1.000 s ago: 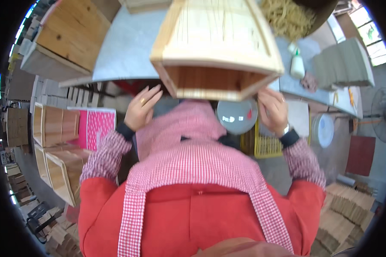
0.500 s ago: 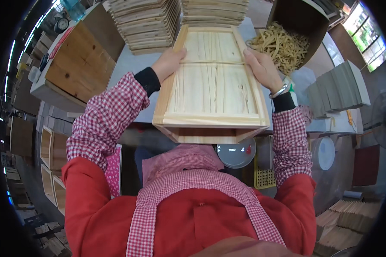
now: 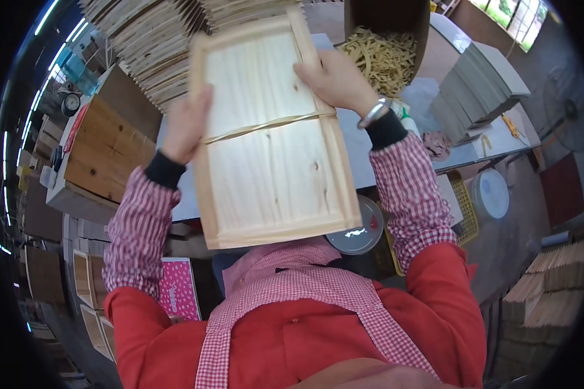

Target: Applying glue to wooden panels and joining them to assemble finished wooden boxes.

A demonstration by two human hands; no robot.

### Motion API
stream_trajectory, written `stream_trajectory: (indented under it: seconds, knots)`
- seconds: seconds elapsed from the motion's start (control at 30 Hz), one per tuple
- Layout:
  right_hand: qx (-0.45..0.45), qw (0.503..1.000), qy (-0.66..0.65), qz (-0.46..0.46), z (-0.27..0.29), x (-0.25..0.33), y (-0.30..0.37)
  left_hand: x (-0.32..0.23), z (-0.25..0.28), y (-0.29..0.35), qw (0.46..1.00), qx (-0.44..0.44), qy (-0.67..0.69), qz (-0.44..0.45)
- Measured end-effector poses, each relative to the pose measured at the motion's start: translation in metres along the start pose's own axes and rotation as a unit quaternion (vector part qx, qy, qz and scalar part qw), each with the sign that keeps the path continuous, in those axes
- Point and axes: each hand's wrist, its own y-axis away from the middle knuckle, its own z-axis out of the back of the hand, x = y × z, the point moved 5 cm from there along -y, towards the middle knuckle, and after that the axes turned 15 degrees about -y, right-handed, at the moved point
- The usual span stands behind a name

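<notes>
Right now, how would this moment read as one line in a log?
left hand: grips tray's left edge | right hand: grips right edge | wooden tray: held tilted, rubber band across it | behind: box of rubber bands

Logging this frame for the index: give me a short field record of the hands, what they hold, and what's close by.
left hand: grips left edge of the shallow pale wooden tray
right hand: grips the tray's upper right edge
tray: tilted, a thin yellowish band across its middle
behind: fanned stacks of thin wooden boards
right of tray: brown box of pale straw-like strands
</notes>
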Motion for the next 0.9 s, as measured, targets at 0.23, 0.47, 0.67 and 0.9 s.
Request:
stream_trajectory:
  seconds: [0.23,0.47,0.67,0.9]
  knots:
    - [-0.245,0.922,0.051,0.294,0.006,0.088,0.053,-0.037,0.051,0.055,0.903,-0.387,-0.008,-0.186]
    - [-0.180,0.940,0.010,0.288,-0.071,-0.007,0.070,0.066,-0.031,0.046,0.899,-0.412,0.027,-0.149]
    - [-0.199,0.938,0.000,0.283,-0.062,0.004,0.072,0.042,-0.011,0.049,0.877,-0.432,0.067,-0.201]
    - [-0.199,0.939,-0.022,0.281,-0.082,-0.008,0.074,0.079,-0.022,0.051,0.924,-0.357,0.001,-0.135]
